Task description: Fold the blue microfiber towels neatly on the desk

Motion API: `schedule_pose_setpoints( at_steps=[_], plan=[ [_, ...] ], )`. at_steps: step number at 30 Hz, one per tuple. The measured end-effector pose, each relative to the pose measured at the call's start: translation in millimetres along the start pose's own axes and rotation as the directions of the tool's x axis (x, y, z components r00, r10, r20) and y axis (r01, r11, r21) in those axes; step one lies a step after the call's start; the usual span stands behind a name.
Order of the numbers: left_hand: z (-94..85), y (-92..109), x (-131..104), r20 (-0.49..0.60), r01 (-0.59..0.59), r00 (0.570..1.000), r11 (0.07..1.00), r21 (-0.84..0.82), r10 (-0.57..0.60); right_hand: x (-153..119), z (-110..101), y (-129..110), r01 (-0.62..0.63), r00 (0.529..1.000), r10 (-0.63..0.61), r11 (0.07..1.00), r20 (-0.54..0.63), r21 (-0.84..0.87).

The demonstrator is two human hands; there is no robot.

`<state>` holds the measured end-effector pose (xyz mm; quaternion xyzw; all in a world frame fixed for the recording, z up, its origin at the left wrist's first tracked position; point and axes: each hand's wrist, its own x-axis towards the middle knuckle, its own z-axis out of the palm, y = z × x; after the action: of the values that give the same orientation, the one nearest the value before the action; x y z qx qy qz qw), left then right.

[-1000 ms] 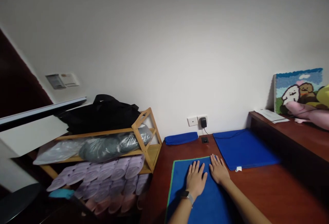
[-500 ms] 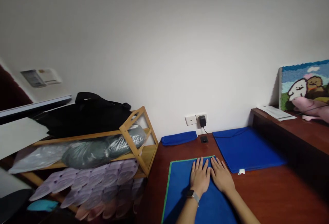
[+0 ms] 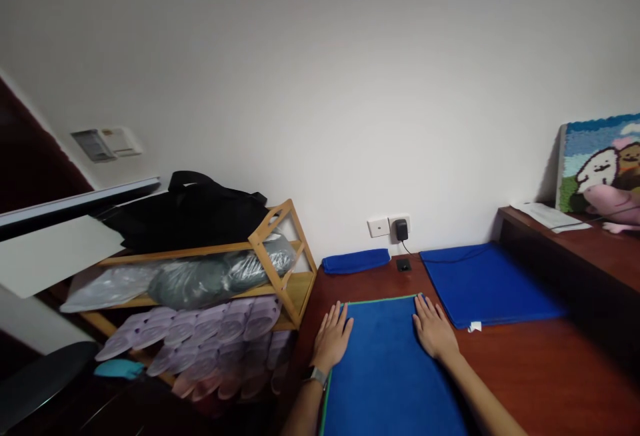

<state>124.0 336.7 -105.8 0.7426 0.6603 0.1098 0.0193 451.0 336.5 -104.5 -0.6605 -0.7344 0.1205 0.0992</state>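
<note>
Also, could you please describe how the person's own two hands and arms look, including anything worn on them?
The left hand has a watch at its wrist, with a dark face and a light grey, metallic-looking band. The right hand has nothing on its wrist. Both forearms are bare, with no sleeves in view, and I see no gloves or rings.

This looks like a room in a home: a wooden shoe rack (image 3: 235,247) holds lilac slippers (image 3: 195,326) at left, and a pink plush toy (image 3: 611,203) lies at right.
</note>
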Motion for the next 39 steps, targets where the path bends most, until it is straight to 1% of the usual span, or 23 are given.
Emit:
schedule_pose_setpoints(
  at_steps=[1,3,5,6,7,9,11,13,15,16,17,18,19,20,21,23,25,26,28,30,34,37,39],
  plan=[
    [-0.5,-5,0,-0.004,0.001,1.000,1.000,-0.003,-0.001,0,-2,-1,0.001,1.000,-0.001,1.000,0.010,-0.011],
    [-3.7,-7,-1,0.005,0.014,1.000,1.000,-0.001,-0.014,-1,-4,-1,0.007,1.000,-0.006,0.999,0.023,-0.032],
    [-10.0,0,-3,-0.008,0.043,0.999,0.999,0.020,-0.042,-1,-5,-2,0.010,0.999,-0.008,0.999,0.037,-0.045],
    [-13.4,7,-5,-0.035,0.050,0.998,0.998,0.033,-0.049,0,-5,-2,0.008,0.999,-0.006,0.999,0.042,-0.046],
    [-16.2,18,-6,-0.069,0.042,0.997,0.998,0.043,-0.039,0,-4,-2,0.004,0.999,-0.002,0.999,0.047,-0.044],
    [-17.5,49,-11,-0.122,-0.036,0.992,0.998,0.051,0.042,1,-3,-1,-0.005,0.999,0.007,0.999,0.051,-0.035],
    [-11.3,89,-15,-0.119,-0.176,0.977,0.984,0.036,0.179,2,-3,0,-0.006,0.999,0.007,1.000,0.046,-0.025],
    [0.9,131,-18,-0.078,-0.278,0.957,0.960,0.000,0.278,2,-3,1,0.004,0.999,-0.003,1.000,0.045,-0.020],
    [14.2,162,-19,-0.029,-0.293,0.956,0.955,-0.039,0.292,1,-3,2,0.021,0.999,-0.019,0.999,0.049,-0.029],
    [19.5,171,-19,-0.010,-0.281,0.960,0.958,-0.053,0.281,1,-4,2,0.027,0.998,-0.025,0.999,0.050,-0.036],
    [23.2,175,-19,0.004,-0.267,0.964,0.962,-0.062,0.268,1,-4,2,0.029,0.999,-0.027,0.999,0.048,-0.042],
    [24.8,173,-19,0.012,-0.255,0.967,0.965,-0.066,0.256,1,-4,3,0.026,0.999,-0.024,0.999,0.043,-0.044],
    [24.4,165,-20,0.017,-0.243,0.969,0.968,-0.067,0.245,1,-4,3,0.021,0.999,-0.020,0.999,0.036,-0.040],
    [22.1,153,-21,0.021,-0.223,0.974,0.973,-0.062,0.224,1,-3,3,0.016,0.999,-0.015,0.999,0.028,-0.033],
    [18.1,138,-23,0.028,-0.189,0.981,0.981,-0.052,0.191,1,-3,3,0.014,1.000,-0.014,1.000,0.020,-0.025],
    [7.4,99,-30,0.051,-0.081,0.995,0.997,-0.021,0.082,1,-1,3,0.016,1.000,-0.016,1.000,0.006,-0.016],
    [-3.2,59,-40,0.069,0.025,0.997,1.000,0.007,-0.025,2,1,4,0.017,1.000,-0.016,1.000,0.003,-0.017],
    [-7.3,42,-45,0.075,0.050,0.996,0.999,0.010,-0.050,2,1,4,0.015,1.000,-0.015,1.000,0.004,-0.021],
    [-12.5,18,-55,0.083,0.042,0.996,0.999,-0.007,-0.041,3,1,4,0.013,1.000,-0.012,0.999,0.004,-0.031],
    [-14.6,7,-61,0.090,0.008,0.996,1.000,-0.025,-0.006,4,0,4,0.006,1.000,-0.005,0.999,0.010,-0.041],
    [-15.9,11,-64,0.086,0.006,0.996,1.000,-0.015,-0.004,-4,-5,3,0.015,0.999,-0.013,0.998,0.032,-0.054],
    [-15.5,15,-62,0.082,0.012,0.997,1.000,-0.017,-0.010,-26,-2,3,0.034,0.999,-0.036,0.996,-0.025,-0.080],
    [-14.3,16,-61,0.072,0.010,0.997,1.000,-0.017,-0.009,-46,3,3,-0.008,0.998,0.003,0.996,-0.055,-0.091]
  ],
)
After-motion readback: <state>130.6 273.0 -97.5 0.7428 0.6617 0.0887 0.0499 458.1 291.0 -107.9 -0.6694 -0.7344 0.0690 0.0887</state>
